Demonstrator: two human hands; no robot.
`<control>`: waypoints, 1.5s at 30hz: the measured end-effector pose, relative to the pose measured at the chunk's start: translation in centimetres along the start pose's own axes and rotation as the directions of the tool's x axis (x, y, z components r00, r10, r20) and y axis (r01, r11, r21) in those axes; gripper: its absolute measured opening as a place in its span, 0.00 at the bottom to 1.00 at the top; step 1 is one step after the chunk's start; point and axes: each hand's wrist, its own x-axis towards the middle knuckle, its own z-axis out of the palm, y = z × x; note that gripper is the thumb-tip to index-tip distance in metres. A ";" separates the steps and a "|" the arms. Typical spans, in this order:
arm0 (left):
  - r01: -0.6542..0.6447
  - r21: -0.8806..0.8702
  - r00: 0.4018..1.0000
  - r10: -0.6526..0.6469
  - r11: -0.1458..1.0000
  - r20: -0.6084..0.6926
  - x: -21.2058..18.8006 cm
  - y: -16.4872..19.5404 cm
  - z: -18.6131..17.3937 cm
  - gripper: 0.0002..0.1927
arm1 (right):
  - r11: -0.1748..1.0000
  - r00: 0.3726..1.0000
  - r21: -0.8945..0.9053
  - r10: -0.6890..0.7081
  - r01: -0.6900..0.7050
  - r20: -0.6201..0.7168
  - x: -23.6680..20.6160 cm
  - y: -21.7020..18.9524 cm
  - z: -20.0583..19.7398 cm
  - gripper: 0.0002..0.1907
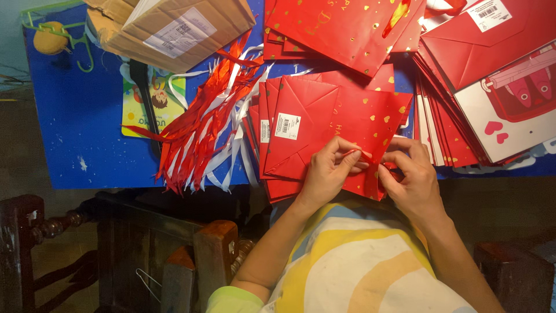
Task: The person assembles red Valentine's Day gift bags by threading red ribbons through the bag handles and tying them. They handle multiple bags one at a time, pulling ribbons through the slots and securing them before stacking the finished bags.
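A person's left hand [327, 174] and right hand [412, 179] pinch a red ribbon [364, 155] at the near edge of a folded red gift bag [336, 124], fingers closed tight on it (apparently threading a handle); the next move calls for fine pulling. Loose ribbons [202, 133] and bag stacks [463, 75] crowd the blue table [81, 116], leaving little room beside the hands.

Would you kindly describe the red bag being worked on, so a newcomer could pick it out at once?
On the blue table, right of the pile of red and white ribbons, lies a stack of flat red bags. The red paper bag on top is the one, with gold hearts and a white label; both hands, left hand and right hand, pinch its near edge.
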 end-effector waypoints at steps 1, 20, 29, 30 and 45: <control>0.000 -0.008 1.000 0.000 1.000 -0.002 0.1 0.0 0.0 0.06 | 1.000 1.000 0.013 0.015 -0.015 0.003 0.0 0.0 0.0 0.09; -0.107 -0.255 0.991 0.082 0.961 -0.104 0.4 0.0 0.0 0.06 | 1.000 0.999 0.012 0.017 -0.018 0.029 0.1 -0.1 -0.1 0.10; -0.082 -0.328 0.991 0.042 0.941 -0.128 0.7 0.6 -0.9 0.05 | 1.000 1.000 0.005 0.005 -0.006 0.029 0.1 0.0 -0.2 0.09; -0.084 -0.337 0.991 0.043 0.938 -0.128 0.7 0.7 -1.0 0.05 | 1.000 1.000 -0.003 -0.004 0.004 0.028 0.1 0.0 -0.2 0.09; -0.116 -0.396 0.984 0.050 0.911 -0.171 0.9 0.9 -1.8 0.07 | 0.998 0.997 0.036 0.039 -0.042 0.065 0.0 0.6 -0.4 0.10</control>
